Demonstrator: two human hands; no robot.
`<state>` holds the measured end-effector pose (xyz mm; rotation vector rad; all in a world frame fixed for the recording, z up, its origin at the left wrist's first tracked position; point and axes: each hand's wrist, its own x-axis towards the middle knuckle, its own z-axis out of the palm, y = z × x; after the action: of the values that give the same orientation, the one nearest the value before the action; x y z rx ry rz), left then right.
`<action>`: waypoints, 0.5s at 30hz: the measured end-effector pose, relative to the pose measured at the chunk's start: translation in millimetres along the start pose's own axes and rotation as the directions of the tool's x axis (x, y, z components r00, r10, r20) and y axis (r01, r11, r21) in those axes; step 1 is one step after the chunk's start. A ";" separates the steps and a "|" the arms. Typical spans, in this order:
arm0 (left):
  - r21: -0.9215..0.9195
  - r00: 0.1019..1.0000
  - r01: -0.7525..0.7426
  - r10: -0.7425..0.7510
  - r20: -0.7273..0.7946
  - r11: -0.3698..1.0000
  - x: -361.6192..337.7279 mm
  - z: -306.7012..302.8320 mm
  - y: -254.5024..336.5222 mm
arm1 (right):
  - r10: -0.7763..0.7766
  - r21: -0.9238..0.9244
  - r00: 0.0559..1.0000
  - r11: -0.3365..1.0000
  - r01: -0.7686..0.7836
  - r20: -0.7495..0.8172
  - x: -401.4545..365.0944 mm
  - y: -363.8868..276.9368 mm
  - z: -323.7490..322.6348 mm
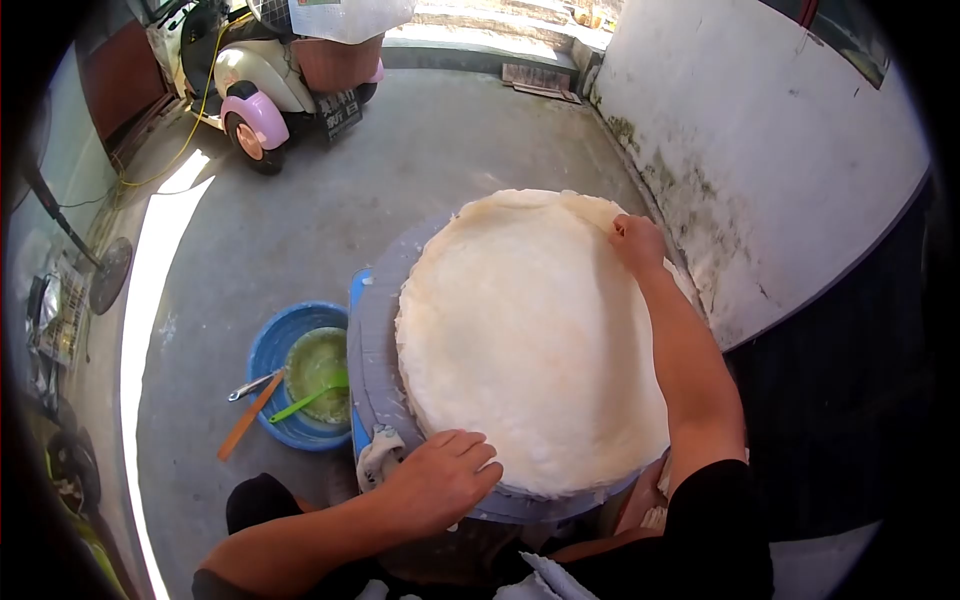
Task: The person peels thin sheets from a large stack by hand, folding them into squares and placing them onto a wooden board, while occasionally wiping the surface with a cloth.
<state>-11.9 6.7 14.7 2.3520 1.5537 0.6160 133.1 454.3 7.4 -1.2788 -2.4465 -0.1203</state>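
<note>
A large round, cream-coloured, shallow form [520, 340] with a raised, uneven rim lies on a grey round board [375, 350]. At its upper right edge my right hand [637, 243] is closed on the rim, fingers pinched together. My left hand [445, 478] rests at the lower left edge, its fingers bent over the rim and partly hidden; whether they grip it cannot be made out. A whitish cloth [380, 458] hangs beside the board, close to my left hand.
Left of the board, a blue basin [262, 345] holds greenish liquid, a green spoon [305, 398], a wooden stick [250, 415] and a metal handle. A scooter [255, 80] stands at the upper left. A stained white wall [760, 150] runs along the right.
</note>
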 end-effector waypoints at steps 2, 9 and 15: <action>-0.002 1.000 0.001 -0.001 0.007 1.000 -1.0 -0.7 -0.3 | -0.069 0.084 0.998 0.994 0.069 -0.009 -4.9 2.1 -2.0; -0.006 0.998 0.011 -0.011 -0.059 1.000 -3.8 -7.3 -3.8 | -0.351 0.461 0.931 0.845 0.271 0.096 -63.1 -30.7 -54.5; -0.052 0.960 0.159 -0.167 -0.224 0.986 7.4 -19.7 -25.6 | -0.614 0.471 0.788 0.708 0.526 0.043 -141.6 -77.2 -88.2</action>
<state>-39.6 23.3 22.5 2.1618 1.7963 0.8911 169.3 278.0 44.6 -0.3120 -2.7432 0.3995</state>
